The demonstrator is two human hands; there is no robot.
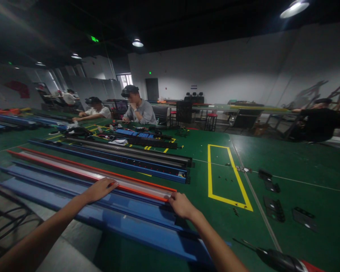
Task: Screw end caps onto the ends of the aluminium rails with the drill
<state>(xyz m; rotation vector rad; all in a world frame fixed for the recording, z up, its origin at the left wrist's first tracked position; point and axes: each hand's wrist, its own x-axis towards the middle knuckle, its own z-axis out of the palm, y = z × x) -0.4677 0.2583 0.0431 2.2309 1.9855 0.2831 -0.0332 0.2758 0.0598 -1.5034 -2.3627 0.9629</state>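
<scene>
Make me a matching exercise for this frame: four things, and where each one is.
1. Left hand
2. Right hand
3. Red-and-black power tool
4. Yellow outline

A. At the right end of the orange rail
B. On the green table, beyond the rails' right ends
C. Partway along the orange rail
D. Lower right corner of the picture

Pairs: 1-C, 2-A, 3-D, 4-B

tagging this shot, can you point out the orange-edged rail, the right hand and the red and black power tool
Orange-edged rail (pixel 85 171), head view: its pale channel floor
Right hand (pixel 183 206), head view: back of the hand
Power tool (pixel 279 260), head view: its black body
</scene>
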